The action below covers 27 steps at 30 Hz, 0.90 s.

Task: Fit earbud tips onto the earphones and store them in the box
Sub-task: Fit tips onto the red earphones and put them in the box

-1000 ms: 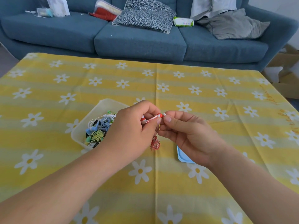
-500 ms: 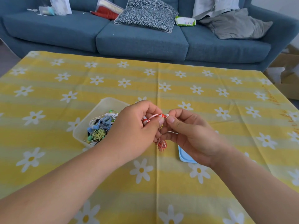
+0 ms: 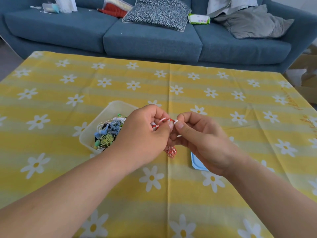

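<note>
Above the middle of the table, my left hand [image 3: 145,134] pinches a red-and-white earphone [image 3: 163,121] near its bud. Thumb and forefinger of my right hand [image 3: 202,141] pinch a small white tip [image 3: 175,121] against the bud's end. The earphone's coiled red-and-white cable [image 3: 170,151] dangles below both hands. A translucent plastic box [image 3: 109,109] sits left of my hands, holding several tangled earphones [image 3: 108,133] in blue, green and white. My left hand hides the box's right part.
A light blue lid [image 3: 195,162] lies on the yellow daisy tablecloth [image 3: 223,93], partly under my right hand. Beyond the table stands a blue sofa [image 3: 151,40] with cushions, cloths and packets. Cardboard boxes [image 3: 307,79] sit at the far right.
Both hands stay together at the earbud. The dangling coil has swung slightly to the right. The camera has tilted a little, shifting the scene downward.
</note>
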Motion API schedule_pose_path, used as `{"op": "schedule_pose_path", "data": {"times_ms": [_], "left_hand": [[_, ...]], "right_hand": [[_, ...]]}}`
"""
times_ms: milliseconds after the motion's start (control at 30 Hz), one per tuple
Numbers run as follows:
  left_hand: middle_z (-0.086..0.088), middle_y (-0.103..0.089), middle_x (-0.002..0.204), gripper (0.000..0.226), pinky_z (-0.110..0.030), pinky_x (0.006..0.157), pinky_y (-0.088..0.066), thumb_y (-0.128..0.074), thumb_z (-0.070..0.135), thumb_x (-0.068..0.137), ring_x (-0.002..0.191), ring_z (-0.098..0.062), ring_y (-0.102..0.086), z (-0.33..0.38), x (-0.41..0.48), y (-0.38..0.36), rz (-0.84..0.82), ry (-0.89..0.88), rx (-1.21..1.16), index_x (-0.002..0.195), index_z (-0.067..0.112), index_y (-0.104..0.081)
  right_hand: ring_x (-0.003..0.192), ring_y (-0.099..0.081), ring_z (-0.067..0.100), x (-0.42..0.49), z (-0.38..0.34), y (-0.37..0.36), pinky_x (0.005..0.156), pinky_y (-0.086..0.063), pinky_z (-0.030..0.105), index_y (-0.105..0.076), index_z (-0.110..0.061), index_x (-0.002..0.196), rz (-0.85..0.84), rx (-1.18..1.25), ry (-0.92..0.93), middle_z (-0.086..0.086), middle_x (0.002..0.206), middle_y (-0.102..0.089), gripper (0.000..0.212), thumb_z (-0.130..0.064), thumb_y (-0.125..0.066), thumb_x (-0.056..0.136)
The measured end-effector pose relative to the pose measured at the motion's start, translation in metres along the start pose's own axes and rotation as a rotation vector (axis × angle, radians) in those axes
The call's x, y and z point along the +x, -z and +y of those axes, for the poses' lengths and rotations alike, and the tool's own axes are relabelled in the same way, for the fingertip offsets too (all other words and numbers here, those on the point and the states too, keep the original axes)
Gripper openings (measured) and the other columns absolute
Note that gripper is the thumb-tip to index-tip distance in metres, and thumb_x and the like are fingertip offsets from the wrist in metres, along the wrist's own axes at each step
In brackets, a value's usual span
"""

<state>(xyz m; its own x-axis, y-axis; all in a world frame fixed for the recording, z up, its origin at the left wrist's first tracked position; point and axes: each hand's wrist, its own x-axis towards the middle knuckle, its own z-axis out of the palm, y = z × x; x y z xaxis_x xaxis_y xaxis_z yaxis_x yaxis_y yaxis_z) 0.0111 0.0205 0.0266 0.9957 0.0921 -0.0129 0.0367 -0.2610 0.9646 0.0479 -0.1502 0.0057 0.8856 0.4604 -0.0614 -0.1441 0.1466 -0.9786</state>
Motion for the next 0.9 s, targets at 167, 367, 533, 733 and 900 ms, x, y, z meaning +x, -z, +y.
{"op": "schedule_pose_path", "data": {"times_ms": [167,367,533,733,900], "left_hand": [[-0.003,-0.072,0.073,0.009,-0.05,0.066,-0.063,-0.071,0.02,0.091,0.069,-0.027,-0.074,-0.0052,0.0003,0.0005,0.01,-0.088,0.038,0.087,0.027,-0.066],[-0.002,-0.071,0.07,0.012,-0.048,0.065,-0.064,-0.067,0.013,0.096,0.064,-0.022,-0.073,-0.0061,0.0008,0.0001,-0.001,-0.108,0.041,0.091,0.024,-0.066],[-0.001,-0.071,0.062,0.009,-0.039,0.064,-0.064,-0.064,0.01,0.098,0.058,-0.016,-0.071,-0.002,0.0006,0.0015,-0.032,-0.115,0.03,0.095,0.018,-0.067],[0.001,-0.072,0.063,0.01,-0.031,0.064,-0.063,-0.063,0.01,0.098,0.058,-0.012,-0.072,-0.0004,-0.0002,0.0018,-0.033,-0.124,0.07,0.095,0.019,-0.068],[0.003,-0.071,0.066,0.012,-0.042,0.066,-0.062,-0.067,0.012,0.096,0.061,-0.014,-0.072,-0.0022,-0.0002,0.0003,0.02,-0.132,0.106,0.09,0.022,-0.067]], "right_hand": [[0.083,-0.062,0.033,-0.0002,0.001,-0.0012,0.081,-0.056,0.042,-0.063,-0.002,0.093,0.017,0.045,-0.012,0.022,0.086,-0.063,0.013,-0.015,-0.062,0.093],[0.089,-0.059,0.036,0.0,0.0013,-0.0011,0.082,-0.058,0.042,-0.064,-0.004,0.091,-0.004,0.115,-0.042,0.026,0.093,-0.06,0.01,-0.013,-0.061,0.093],[0.092,-0.056,0.042,0.0015,0.0018,0.0001,0.083,-0.058,0.044,-0.062,0.0,0.095,-0.003,0.142,-0.046,0.031,0.096,-0.057,0.013,-0.013,-0.062,0.093],[0.094,-0.056,0.038,0.0012,0.0018,0.0018,0.088,-0.057,0.048,-0.063,0.001,0.096,0.007,0.135,-0.051,0.029,0.099,-0.058,0.015,-0.013,-0.063,0.092],[0.087,-0.064,0.033,-0.0007,0.0001,0.0008,0.085,-0.058,0.043,-0.066,-0.002,0.093,0.045,0.083,-0.012,0.025,0.095,-0.063,0.007,-0.009,-0.064,0.093]]}}
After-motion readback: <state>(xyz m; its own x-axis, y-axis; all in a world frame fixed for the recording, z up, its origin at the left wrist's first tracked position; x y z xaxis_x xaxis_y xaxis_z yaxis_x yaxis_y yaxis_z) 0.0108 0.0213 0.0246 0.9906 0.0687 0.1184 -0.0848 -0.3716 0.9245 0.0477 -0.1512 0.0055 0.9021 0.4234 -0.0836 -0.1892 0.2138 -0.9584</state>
